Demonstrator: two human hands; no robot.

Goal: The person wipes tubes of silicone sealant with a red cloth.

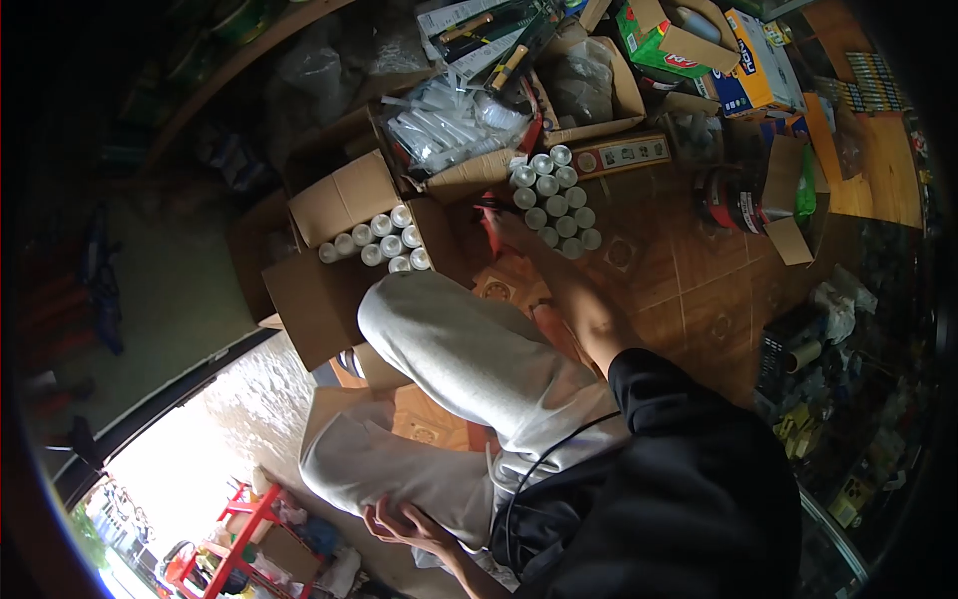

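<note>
My right hand (511, 232) reaches down to the tiled floor between an open carton and a group of cans. It is closed at a small red and black thing (490, 228), whose kind I cannot make out in the shadow. Just right of it, several upright cans with pale round tops (555, 203) stand close together on the floor. To its left, similar cans (382, 238) stand inside the open cardboard box (344, 200). My left hand (414, 529) rests by my left leg, its fingers apart and holding nothing.
A box of clear plastic pieces (454, 125) stands behind the cans, beside a long flat box (624, 155). A green carton (664, 45) and a yellow-blue carton (758, 65) are at the back. A red rack (244, 534) stands at lower left, and cluttered goods line the right.
</note>
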